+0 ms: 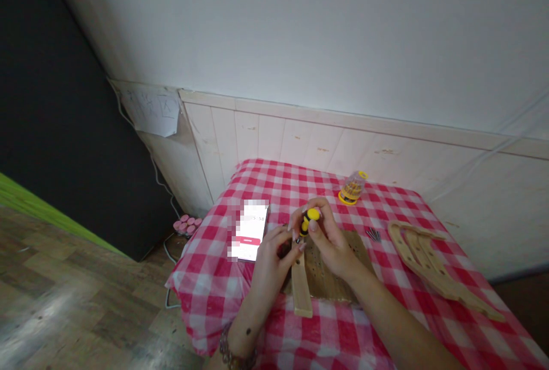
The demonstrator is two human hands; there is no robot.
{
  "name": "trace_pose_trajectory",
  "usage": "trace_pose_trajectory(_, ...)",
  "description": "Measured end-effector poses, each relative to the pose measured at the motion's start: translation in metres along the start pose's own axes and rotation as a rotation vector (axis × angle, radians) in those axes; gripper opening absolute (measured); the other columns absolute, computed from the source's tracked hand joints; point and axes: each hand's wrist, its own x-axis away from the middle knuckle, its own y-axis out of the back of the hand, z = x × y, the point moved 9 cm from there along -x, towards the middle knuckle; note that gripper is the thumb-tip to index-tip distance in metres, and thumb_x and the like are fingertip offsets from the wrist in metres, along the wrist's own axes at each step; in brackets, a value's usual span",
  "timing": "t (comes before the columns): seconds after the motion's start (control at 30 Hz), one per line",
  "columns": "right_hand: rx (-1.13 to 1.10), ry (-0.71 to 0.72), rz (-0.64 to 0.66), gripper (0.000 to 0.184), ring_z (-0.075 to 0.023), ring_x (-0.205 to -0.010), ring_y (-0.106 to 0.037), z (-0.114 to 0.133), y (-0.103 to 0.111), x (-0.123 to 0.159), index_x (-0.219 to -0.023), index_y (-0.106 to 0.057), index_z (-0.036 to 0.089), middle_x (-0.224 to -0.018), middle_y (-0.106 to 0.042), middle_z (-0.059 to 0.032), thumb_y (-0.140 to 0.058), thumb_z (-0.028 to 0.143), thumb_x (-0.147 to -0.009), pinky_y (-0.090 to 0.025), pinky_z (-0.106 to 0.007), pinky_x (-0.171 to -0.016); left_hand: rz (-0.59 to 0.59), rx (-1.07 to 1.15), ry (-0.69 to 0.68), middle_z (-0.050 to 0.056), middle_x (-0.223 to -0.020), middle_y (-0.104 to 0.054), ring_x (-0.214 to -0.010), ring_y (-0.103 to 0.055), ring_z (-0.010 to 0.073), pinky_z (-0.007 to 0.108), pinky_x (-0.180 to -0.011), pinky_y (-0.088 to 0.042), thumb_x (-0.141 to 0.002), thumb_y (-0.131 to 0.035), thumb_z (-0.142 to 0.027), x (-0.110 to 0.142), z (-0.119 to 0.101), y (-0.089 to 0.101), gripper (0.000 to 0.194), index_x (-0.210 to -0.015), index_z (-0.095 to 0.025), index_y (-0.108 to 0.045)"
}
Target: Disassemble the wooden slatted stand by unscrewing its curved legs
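My right hand [332, 241] is closed around a yellow and black screwdriver [313, 215], its tip pointing down toward a light wooden strip [302, 287]. The fingers of my left hand [274, 255] pinch the strip near its upper end, close to the screwdriver's tip. Dark holes show along the strip. Under it lies a brown wooden board [338, 278] dotted with small holes. Whether a screw sits beneath the tip is too small to tell.
A lit phone [251, 230] lies left of my hands. Several screws [374, 235] and curved wooden pieces [429, 261] are on the right. A clear case of yellow bits [353, 188] stands at the back of the checked tablecloth [291, 178], near the wall.
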Motion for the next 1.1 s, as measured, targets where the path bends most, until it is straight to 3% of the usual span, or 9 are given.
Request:
trace_pose_trajectory(0.1, -0.030, -0.020, -0.056, 0.034, -0.0173, -0.066, -0.050, -0.004, 0.003, -0.001, -0.109, -0.042, 0.033, -0.079, -0.055, 0.0032, -0.057, 0.061, -0.096, -0.046, -0.031, -0.063, 0.009, 0.004, -0.006, 0.008, -0.101, -0.076, -0.095, -0.070, 0.0256, 0.037, -0.086, -0.056, -0.092, -0.070, -0.030, 0.000, -0.001, -0.001, 0.012, -0.093, -0.022, -0.077)
trace_pose_trajectory(0.3, -0.102, -0.119, -0.082, 0.054, -0.0201, -0.067, -0.048, -0.018, 0.005, -0.002, -0.111, -0.057, 0.027, -0.078, -0.051, -0.0010, -0.031, 0.072, -0.099, -0.048, -0.035, -0.063, -0.021, 0.014, -0.006, 0.008, -0.102, -0.076, -0.096, -0.070, 0.0259, 0.039, -0.089, -0.057, -0.089, -0.071, -0.028, 0.000, 0.000, 0.001, 0.010, -0.094, -0.022, -0.076)
trace_pose_trajectory(0.6, -0.008, -0.023, -0.053, 0.032, -0.0202, -0.089, -0.061, -0.005, 0.009, 0.002, -0.107, -0.055, 0.029, -0.098, -0.062, -0.0028, -0.054, 0.060, -0.099, -0.052, -0.038, -0.085, -0.016, 0.034, -0.002, 0.011, -0.112, -0.076, -0.108, -0.070, 0.0282, 0.043, -0.095, -0.056, -0.086, -0.073, -0.024, 0.002, 0.004, 0.002, 0.020, -0.106, -0.021, -0.077)
trace_pose_trajectory(0.77, -0.072, -0.028, -0.067, 0.032, -0.0186, -0.075, -0.056, -0.009, 0.008, 0.000, -0.112, -0.052, 0.030, -0.084, -0.057, 0.0007, -0.053, 0.060, -0.099, -0.050, -0.034, -0.072, -0.024, 0.042, 0.004, 0.011, -0.109, -0.077, -0.103, -0.072, 0.0274, 0.043, -0.094, -0.057, -0.085, -0.073, -0.023, 0.002, 0.005, 0.002, 0.017, -0.101, -0.020, -0.077)
trace_pose_trajectory(0.87, -0.149, -0.064, -0.083, 0.042, -0.0194, -0.073, -0.055, -0.017, 0.008, -0.002, -0.121, -0.056, 0.028, -0.084, -0.056, -0.0012, -0.042, 0.063, -0.102, -0.049, -0.034, -0.065, -0.031, 0.064, -0.001, 0.011, -0.110, -0.077, -0.105, -0.072, 0.0276, 0.042, -0.093, -0.057, -0.084, -0.073, -0.023, 0.003, 0.005, 0.002, 0.018, -0.101, -0.020, -0.077)
trace_pose_trajectory(0.97, -0.191, -0.087, -0.065, 0.046, -0.0203, -0.078, -0.058, -0.020, 0.007, -0.003, -0.120, -0.059, 0.026, -0.089, -0.059, -0.0036, -0.037, 0.062, -0.103, -0.050, -0.034, -0.067, -0.036, 0.068, -0.010, 0.011, -0.111, -0.077, -0.104, -0.072, 0.0275, 0.041, -0.093, -0.057, -0.085, -0.073, -0.025, 0.003, 0.005, 0.002, 0.017, -0.101, -0.020, -0.076)
trace_pose_trajectory(1.1, -0.123, -0.033, -0.057, 0.033, -0.0186, -0.083, -0.059, -0.012, 0.010, -0.001, -0.112, -0.061, 0.029, -0.091, -0.060, -0.0016, -0.049, 0.057, -0.102, -0.049, -0.033, -0.073, -0.046, 0.067, -0.020, 0.011, -0.109, -0.077, -0.103, -0.072, 0.0273, 0.041, -0.092, -0.057, -0.085, -0.072, -0.026, 0.003, 0.004, 0.003, 0.017, -0.100, -0.020, -0.076)
